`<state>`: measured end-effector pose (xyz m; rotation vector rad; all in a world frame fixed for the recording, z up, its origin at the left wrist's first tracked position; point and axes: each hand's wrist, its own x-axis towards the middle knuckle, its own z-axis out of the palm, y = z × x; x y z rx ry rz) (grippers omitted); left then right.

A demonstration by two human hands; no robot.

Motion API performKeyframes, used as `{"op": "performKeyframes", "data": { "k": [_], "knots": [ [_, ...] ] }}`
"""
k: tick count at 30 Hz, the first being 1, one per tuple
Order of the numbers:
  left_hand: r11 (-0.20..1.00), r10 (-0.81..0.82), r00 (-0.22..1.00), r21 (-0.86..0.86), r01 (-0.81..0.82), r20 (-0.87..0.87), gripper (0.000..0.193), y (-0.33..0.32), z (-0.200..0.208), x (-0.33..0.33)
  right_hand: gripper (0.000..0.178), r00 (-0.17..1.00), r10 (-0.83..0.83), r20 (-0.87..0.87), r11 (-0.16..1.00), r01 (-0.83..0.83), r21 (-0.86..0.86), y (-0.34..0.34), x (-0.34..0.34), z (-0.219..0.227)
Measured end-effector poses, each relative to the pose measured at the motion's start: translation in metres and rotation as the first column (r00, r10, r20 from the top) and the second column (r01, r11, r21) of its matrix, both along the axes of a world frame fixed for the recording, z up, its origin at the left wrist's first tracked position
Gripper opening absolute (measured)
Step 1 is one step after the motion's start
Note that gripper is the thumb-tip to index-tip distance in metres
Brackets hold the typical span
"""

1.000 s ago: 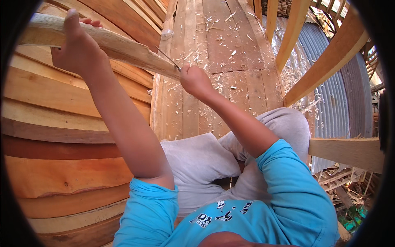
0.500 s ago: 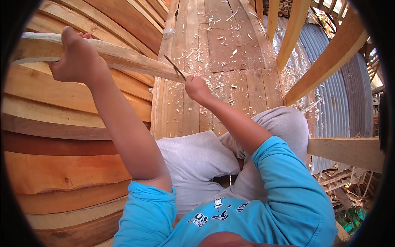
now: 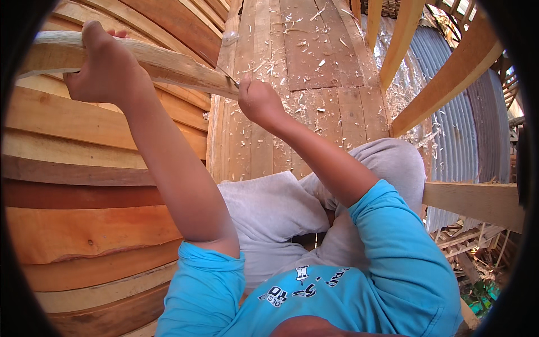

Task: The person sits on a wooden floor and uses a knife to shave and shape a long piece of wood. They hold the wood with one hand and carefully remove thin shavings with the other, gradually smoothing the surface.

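A long, pale, partly shaved piece of wood [image 3: 179,70] slants across the upper left. My left hand [image 3: 109,70] is closed round it near its left end, with fingertips showing over the far edge. At the narrower right end, my right hand [image 3: 260,102] is closed in a fist. From that fist a thin dark knife blade [image 3: 225,74] points up and left, close to the wood's far edge. The fist covers the handle. Whether the blade's edge bites into the wood, I cannot tell.
Curved planks [image 3: 90,224] form a wall on the left. Curled shavings lie over the plank floor [image 3: 320,123] ahead. Upright timbers [image 3: 449,84] stand on the right, with corrugated metal sheets [image 3: 449,129] beyond. My legs in grey trousers [image 3: 264,208] are folded below my arms.
My right hand and the knife have moved up and to the left. The wood's right end has shifted the same way; my left hand keeps its grip and has risen slightly.
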<state>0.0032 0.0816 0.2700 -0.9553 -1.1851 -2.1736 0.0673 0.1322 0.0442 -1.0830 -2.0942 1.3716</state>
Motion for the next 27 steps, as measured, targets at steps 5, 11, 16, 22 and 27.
{"op": "performKeyframes", "data": {
  "k": [5,11,16,22,27],
  "knots": [
    [0.987,0.006,1.0,-0.163,-0.007,-0.009,0.032,0.02,-0.024,-0.014,0.062,0.991,-0.133,0.016,0.979,0.134,-0.151,0.034,-0.009,-0.088],
    [0.965,-0.031,0.994,-0.255,0.057,0.107,0.035,-0.005,-0.067,-0.04,0.065,0.992,0.091,0.083,0.995,-0.088,-0.037,0.006,-0.009,-0.023],
    [0.968,-0.201,0.949,-0.1,0.231,0.244,0.032,0.007,-0.078,-0.02,0.064,0.996,-0.071,-0.058,0.995,0.075,0.06,0.048,-0.007,-0.152],
    [0.97,-0.178,0.931,-0.105,0.221,0.317,0.02,-0.011,-0.112,-0.054,0.055,0.983,0.179,-0.046,0.984,-0.177,0.034,-0.004,-0.019,-0.032],
    [0.947,-0.273,0.92,-0.089,0.309,0.282,0.015,0.007,-0.111,-0.053,0.057,0.996,0.066,0.058,0.998,-0.066,-0.01,0.035,0.002,-0.113]
  ]
}}
